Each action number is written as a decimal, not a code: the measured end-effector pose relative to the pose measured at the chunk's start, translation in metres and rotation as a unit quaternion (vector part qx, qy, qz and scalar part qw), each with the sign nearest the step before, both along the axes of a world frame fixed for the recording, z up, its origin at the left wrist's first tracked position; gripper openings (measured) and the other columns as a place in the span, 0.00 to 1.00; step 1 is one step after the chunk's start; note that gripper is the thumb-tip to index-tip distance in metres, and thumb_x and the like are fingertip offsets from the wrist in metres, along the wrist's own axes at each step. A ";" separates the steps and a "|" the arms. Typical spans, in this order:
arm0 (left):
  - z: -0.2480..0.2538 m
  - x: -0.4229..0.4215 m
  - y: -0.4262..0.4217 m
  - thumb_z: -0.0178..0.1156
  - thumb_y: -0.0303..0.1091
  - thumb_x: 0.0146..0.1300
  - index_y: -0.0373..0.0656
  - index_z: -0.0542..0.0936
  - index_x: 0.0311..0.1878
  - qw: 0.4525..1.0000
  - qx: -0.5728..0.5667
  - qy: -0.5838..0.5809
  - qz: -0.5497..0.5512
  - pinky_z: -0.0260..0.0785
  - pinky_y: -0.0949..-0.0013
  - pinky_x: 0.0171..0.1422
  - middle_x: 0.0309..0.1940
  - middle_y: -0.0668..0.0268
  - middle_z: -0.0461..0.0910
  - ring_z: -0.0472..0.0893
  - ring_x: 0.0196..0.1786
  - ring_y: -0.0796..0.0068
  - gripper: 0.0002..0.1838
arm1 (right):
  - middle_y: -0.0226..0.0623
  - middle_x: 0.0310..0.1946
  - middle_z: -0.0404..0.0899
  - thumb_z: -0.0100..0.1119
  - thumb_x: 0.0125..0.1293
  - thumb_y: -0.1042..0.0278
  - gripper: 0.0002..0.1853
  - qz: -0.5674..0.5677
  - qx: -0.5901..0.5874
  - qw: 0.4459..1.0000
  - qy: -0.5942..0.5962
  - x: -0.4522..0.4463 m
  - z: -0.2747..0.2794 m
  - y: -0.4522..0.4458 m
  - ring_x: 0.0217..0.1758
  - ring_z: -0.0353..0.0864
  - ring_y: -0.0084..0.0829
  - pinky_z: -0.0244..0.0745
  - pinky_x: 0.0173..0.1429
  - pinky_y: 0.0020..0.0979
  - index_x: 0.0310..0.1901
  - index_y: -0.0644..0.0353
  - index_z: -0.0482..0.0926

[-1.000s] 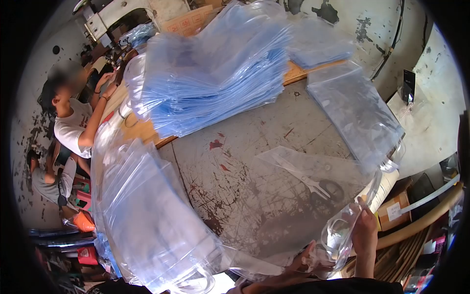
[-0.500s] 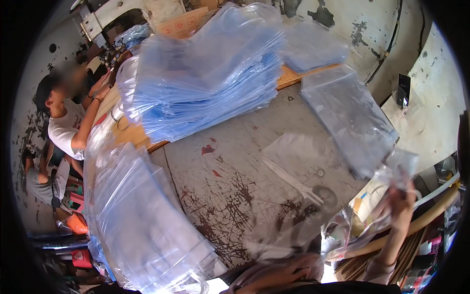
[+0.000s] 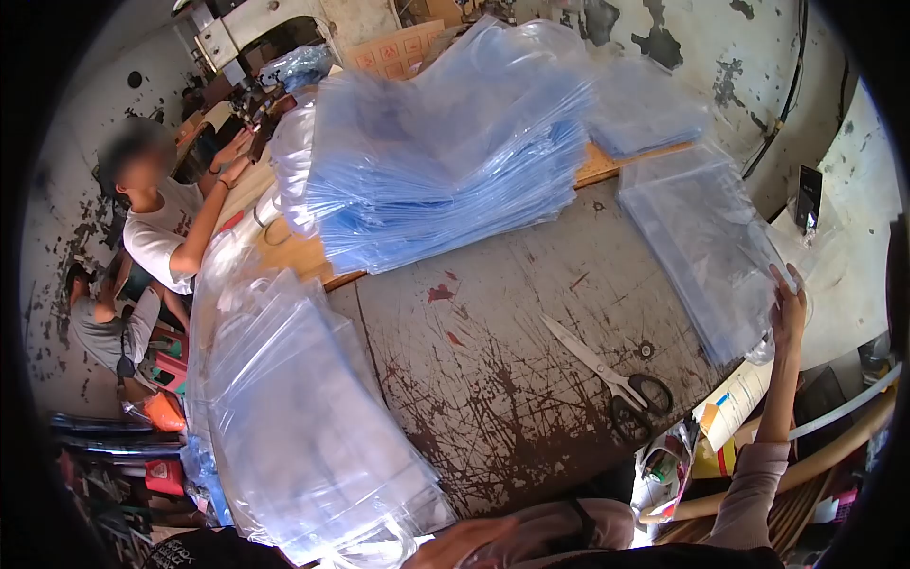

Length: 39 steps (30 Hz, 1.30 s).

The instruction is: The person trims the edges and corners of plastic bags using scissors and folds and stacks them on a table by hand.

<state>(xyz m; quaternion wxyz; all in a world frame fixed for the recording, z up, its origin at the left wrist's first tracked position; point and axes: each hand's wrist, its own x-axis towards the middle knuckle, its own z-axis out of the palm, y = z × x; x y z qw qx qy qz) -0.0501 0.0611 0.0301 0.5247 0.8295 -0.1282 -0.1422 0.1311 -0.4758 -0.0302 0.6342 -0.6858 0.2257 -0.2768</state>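
Note:
My right hand (image 3: pixel 789 305) reaches to the outer edge of a neat stack of clear plastic bags (image 3: pixel 697 247) at the right of the worktable, its fingers extended and apart. My left hand (image 3: pixel 464 542) is a blur low in the picture, near the bottom corner of a fanned pile of clear plastic bags (image 3: pixel 303 417); its fingers are smeared by motion. Between the two piles lies a pair of scissors (image 3: pixel 614 377) with black handles, its blades pointing away to the left.
A tall bluish heap of plastic bags (image 3: pixel 445 180) stands across the far side of the scratched worktable (image 3: pixel 493 379). A phone (image 3: pixel 808 197) leans at the right. At the left, another person (image 3: pixel 166 218) works beside a machine (image 3: pixel 275 24). Tubes (image 3: pixel 834 446) run at lower right.
My right hand has brought a clear bag onto the right-hand stack and opened its fingers. The clear plastic over the scissors is gone. The view has shifted slightly.

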 end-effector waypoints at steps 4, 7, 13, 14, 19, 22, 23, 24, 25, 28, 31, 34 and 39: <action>0.007 0.002 0.005 0.55 0.12 0.48 0.36 0.75 0.50 0.979 -0.013 -0.111 0.170 0.73 0.66 0.51 0.48 0.52 0.76 0.78 0.50 0.61 0.22 | 0.37 0.52 0.76 0.41 0.67 0.74 0.21 0.019 0.018 1.000 -0.001 0.003 0.002 -0.002 0.39 0.68 0.22 0.67 0.42 0.25 0.62 0.58 0.61; -0.001 0.010 0.014 0.60 0.19 0.48 0.42 0.75 0.51 0.924 0.178 -0.245 0.232 0.67 0.56 0.59 0.56 0.53 0.71 0.72 0.58 0.52 0.23 | 0.38 0.51 0.76 0.43 0.67 0.74 0.20 0.028 0.015 0.999 0.029 0.004 0.009 0.006 0.38 0.69 0.23 0.69 0.43 0.26 0.61 0.60 0.61; -0.016 0.031 0.029 0.60 0.42 0.56 0.56 0.61 0.67 0.821 0.519 -0.127 0.203 0.50 0.45 0.68 0.67 0.53 0.56 0.56 0.68 0.46 0.34 | 0.43 0.46 0.77 0.48 0.65 0.72 0.21 0.033 0.020 0.998 0.052 0.009 0.001 -0.011 0.37 0.74 0.27 0.72 0.42 0.28 0.59 0.67 0.61; -0.019 0.031 0.032 0.57 0.49 0.57 0.58 0.56 0.70 0.834 0.498 -0.131 0.199 0.50 0.44 0.68 0.69 0.52 0.53 0.55 0.68 0.45 0.37 | 0.45 0.45 0.77 0.49 0.65 0.72 0.21 0.021 0.037 0.998 0.053 0.009 0.002 -0.011 0.37 0.75 0.28 0.73 0.42 0.29 0.58 0.69 0.62; -0.017 0.031 0.025 0.57 0.61 0.52 0.50 0.63 0.66 0.838 0.488 -0.094 0.224 0.47 0.42 0.69 0.70 0.51 0.49 0.50 0.71 0.46 0.41 | 0.47 0.44 0.77 0.50 0.65 0.70 0.20 -0.016 0.081 0.997 -0.006 0.003 0.004 -0.009 0.40 0.78 0.31 0.73 0.44 0.30 0.54 0.73 0.65; -0.017 0.031 0.024 0.58 0.63 0.49 0.50 0.64 0.65 0.840 0.479 -0.111 0.231 0.49 0.42 0.68 0.69 0.50 0.53 0.53 0.70 0.46 0.42 | 0.50 0.43 0.74 0.46 0.62 0.76 0.10 0.074 -0.011 0.996 0.051 -0.002 -0.010 -0.051 0.44 0.75 0.34 0.71 0.49 0.35 0.39 0.75 0.71; -0.016 0.030 0.027 0.58 0.57 0.52 0.54 0.60 0.68 0.848 0.471 -0.112 0.217 0.49 0.42 0.68 0.69 0.51 0.53 0.53 0.70 0.46 0.40 | 0.52 0.43 0.73 0.46 0.61 0.76 0.09 0.092 -0.164 0.978 0.085 -0.003 -0.028 -0.079 0.44 0.75 0.36 0.71 0.50 0.36 0.36 0.76 0.70; -0.016 0.030 0.028 0.58 0.51 0.56 0.58 0.56 0.70 0.855 0.462 -0.115 0.204 0.48 0.42 0.68 0.69 0.52 0.53 0.53 0.69 0.45 0.39 | 0.46 0.40 0.75 0.49 0.61 0.72 0.12 0.089 -0.167 0.976 0.106 -0.003 -0.037 -0.105 0.43 0.76 0.36 0.70 0.52 0.35 0.41 0.74 0.70; -0.013 0.031 0.028 0.58 0.51 0.56 0.58 0.56 0.70 0.855 0.461 -0.117 0.205 0.48 0.42 0.68 0.69 0.52 0.53 0.53 0.69 0.45 0.39 | 0.43 0.39 0.75 0.50 0.61 0.70 0.14 0.087 -0.169 0.975 0.115 -0.004 -0.035 -0.105 0.43 0.76 0.35 0.69 0.53 0.35 0.44 0.73 0.69; -0.010 0.031 0.026 0.61 0.41 0.55 0.51 0.67 0.64 0.823 0.492 -0.192 0.207 0.65 0.50 0.58 0.60 0.52 0.66 0.68 0.60 0.49 0.31 | 0.35 0.32 0.72 0.52 0.61 0.69 0.11 0.037 0.242 0.969 -0.026 -0.012 0.004 -0.062 0.41 0.75 0.36 0.69 0.52 0.36 0.42 0.66 0.71; -0.023 0.029 0.028 0.58 0.64 0.46 0.50 0.67 0.64 0.845 0.464 -0.102 0.247 0.53 0.43 0.66 0.65 0.50 0.60 0.59 0.67 0.46 0.43 | 0.38 0.37 0.69 0.49 0.63 0.68 0.11 0.144 0.222 0.964 -0.007 -0.034 0.035 -0.060 0.48 0.71 0.37 0.66 0.56 0.41 0.44 0.64 0.71; -0.020 0.030 0.031 0.52 0.65 0.52 0.48 0.73 0.59 0.861 0.422 -0.124 0.255 0.55 0.43 0.65 0.60 0.50 0.68 0.65 0.64 0.48 0.37 | 0.45 0.48 0.73 0.51 0.63 0.61 0.18 0.182 0.166 0.969 0.001 -0.052 0.053 -0.026 0.55 0.70 0.40 0.61 0.62 0.41 0.49 0.65 0.71; -0.019 0.030 0.035 0.41 0.57 0.67 0.43 0.77 0.53 0.896 0.233 -0.128 0.356 0.53 0.44 0.67 0.52 0.48 0.74 0.67 0.62 0.48 0.28 | 0.48 0.62 0.64 0.53 0.63 0.53 0.27 0.148 -0.044 0.988 0.011 -0.073 0.087 0.134 0.68 0.59 0.40 0.52 0.68 0.39 0.58 0.65 0.68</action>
